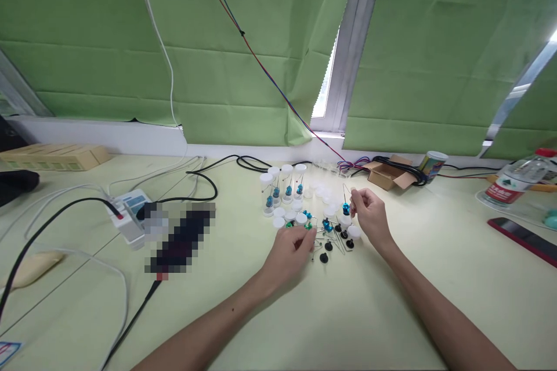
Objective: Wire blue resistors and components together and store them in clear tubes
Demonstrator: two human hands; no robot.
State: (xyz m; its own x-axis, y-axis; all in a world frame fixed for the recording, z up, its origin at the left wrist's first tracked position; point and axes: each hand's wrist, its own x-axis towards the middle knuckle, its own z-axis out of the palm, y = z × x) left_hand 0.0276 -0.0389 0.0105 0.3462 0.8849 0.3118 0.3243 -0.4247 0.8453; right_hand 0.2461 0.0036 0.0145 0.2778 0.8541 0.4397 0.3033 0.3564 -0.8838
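Observation:
My right hand [369,214] is closed in a pinch beside a thin bent wire [344,193], whose top reaches the fingertips. Below the wire, a blue flower-like piece [346,208] stands over a white cap [345,220]. My left hand [290,255] has its thumb and fingers pressed together at the near left edge of a loose pile; whatever they hold is hidden. Between the hands lie blue pieces [327,224], thin metal rods [337,238] and black round-based pieces [328,246]. Behind my left hand stand several clear white-capped vials [287,185] with blue pieces and wires inside.
Left on the table [235,324] are a white power strip [130,220], cables and a blurred dark device [183,240]. At the back right sit an open cardboard box [387,175] and a can [432,166]. A bottle [516,182] and a phone [526,240] are far right.

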